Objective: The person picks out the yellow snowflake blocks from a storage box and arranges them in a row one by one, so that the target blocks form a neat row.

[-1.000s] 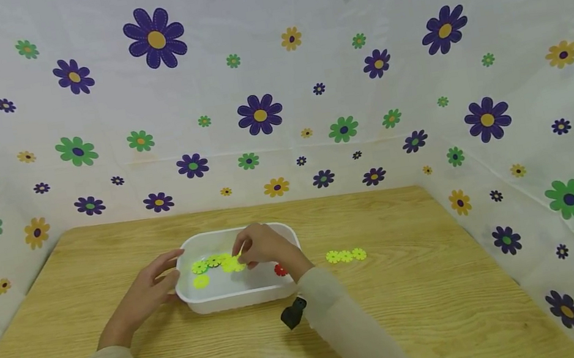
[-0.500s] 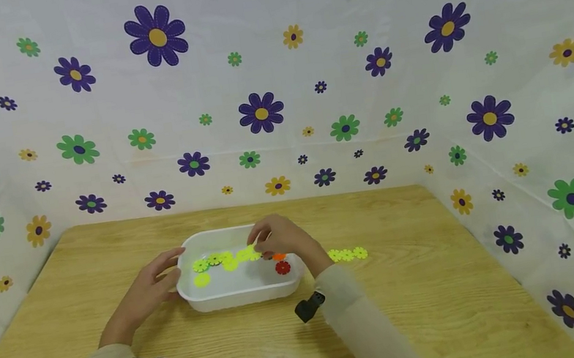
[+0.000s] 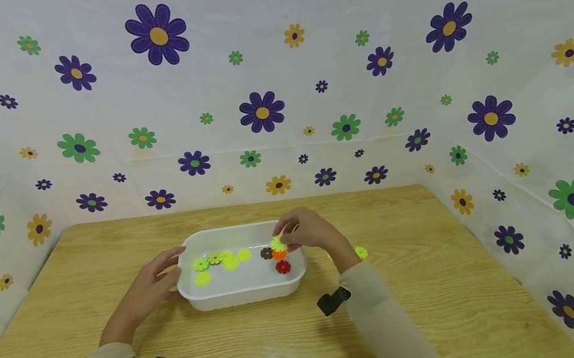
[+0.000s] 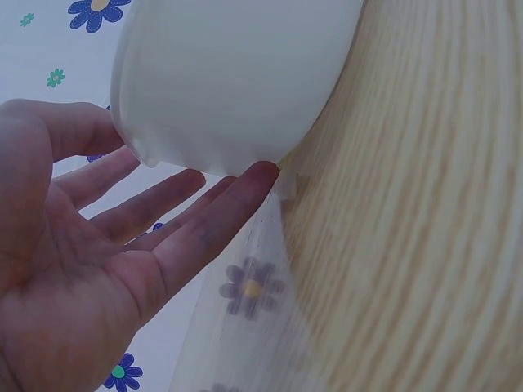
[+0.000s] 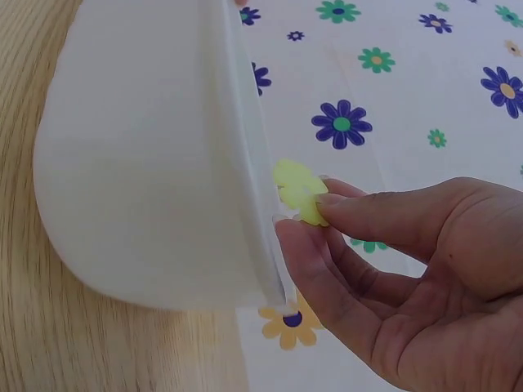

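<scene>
Pinching a yellow plastic flower (image 5: 298,188) is the right hand (image 3: 308,228). Left hand (image 3: 150,291) (unclenched) is touching a white plastic tub (image 3: 243,297).

Head view overlooks tub (image 3: 246,297); wrist views sit close.

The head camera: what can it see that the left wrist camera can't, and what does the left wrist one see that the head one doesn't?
Only the head view: the inside of the white tub, the right hand pinching a yellow flower disc, and the red disc, orange disc and dark brown disc.

Only the left wrist view: the palm side of the left hand and the tub's outer end wall beside it.

Both: the left hand, the tub, the wooden table and the flower-printed sheet.
</scene>
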`<state>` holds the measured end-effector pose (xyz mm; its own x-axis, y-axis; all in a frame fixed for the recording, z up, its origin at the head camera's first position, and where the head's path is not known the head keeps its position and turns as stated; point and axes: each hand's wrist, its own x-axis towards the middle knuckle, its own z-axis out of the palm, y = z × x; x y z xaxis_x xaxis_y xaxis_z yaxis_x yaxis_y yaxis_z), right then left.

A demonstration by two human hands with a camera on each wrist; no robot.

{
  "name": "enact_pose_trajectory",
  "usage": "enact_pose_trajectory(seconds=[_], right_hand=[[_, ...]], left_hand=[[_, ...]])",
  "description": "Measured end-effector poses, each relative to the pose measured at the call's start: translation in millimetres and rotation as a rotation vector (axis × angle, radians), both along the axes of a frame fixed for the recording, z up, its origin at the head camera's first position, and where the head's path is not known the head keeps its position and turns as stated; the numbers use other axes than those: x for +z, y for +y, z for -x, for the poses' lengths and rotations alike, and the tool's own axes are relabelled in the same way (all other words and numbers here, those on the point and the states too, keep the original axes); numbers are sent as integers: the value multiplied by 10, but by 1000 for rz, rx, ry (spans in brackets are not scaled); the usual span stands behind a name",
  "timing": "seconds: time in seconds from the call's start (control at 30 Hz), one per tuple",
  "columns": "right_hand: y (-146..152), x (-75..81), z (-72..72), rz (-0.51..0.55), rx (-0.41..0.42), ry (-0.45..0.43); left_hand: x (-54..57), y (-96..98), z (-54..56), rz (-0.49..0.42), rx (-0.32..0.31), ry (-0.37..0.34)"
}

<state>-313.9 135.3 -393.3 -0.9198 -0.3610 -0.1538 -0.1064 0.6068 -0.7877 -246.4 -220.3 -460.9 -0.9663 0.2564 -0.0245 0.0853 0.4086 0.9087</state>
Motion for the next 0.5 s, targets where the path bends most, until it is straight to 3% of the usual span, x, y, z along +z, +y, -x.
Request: enact_pose_trajectory(seconds=[0.5], right_hand=[[398, -7, -24, 17, -54, 18]], left_hand=[[4, 0, -2, 10, 5, 2]])
